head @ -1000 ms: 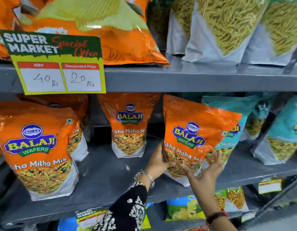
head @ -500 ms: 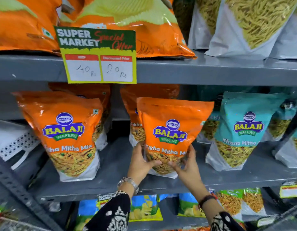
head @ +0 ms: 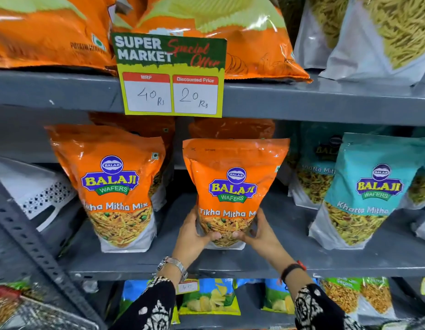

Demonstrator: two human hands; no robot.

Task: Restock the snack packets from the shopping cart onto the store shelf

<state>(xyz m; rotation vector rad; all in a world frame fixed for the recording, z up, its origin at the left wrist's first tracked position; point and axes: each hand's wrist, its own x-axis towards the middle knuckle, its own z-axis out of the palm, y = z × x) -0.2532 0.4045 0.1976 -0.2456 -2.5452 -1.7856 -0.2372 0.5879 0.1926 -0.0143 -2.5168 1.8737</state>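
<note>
Orange snack packet [head: 233, 186], printed "Balaji Wafers Tikha Mitha Mix", stands upright at the centre of the frame on the grey middle shelf [head: 290, 258], its base resting on the shelf board. The left hand [head: 194, 236] cups the packet's lower left corner, and the right hand [head: 261, 232] cups the lower right; the fingers of both curl around the bottom of the pouch and the thumbs press on its front, so the packet is clasped between the two palms. A metal watch [head: 172, 266] sits on the left wrist and a dark band [head: 291, 270] on the right; both patterned black-and-white sleeves enter from the bottom edge.

Left of centre a second orange packet [head: 111, 186] of the same kind stands on the same shelf, well apart from the held one, with more orange packets behind both. At the right of the frame stands a teal packet [head: 371, 186] marked "Khatta Mitha". A green and yellow price card [head: 171, 75] hangs from the upper shelf edge at upper centre, reading 40 Rs and 20 Rs. Large orange bags lie on the top shelf at upper left. A wire shopping cart [head: 40, 313] shows in the lower left corner.
</note>
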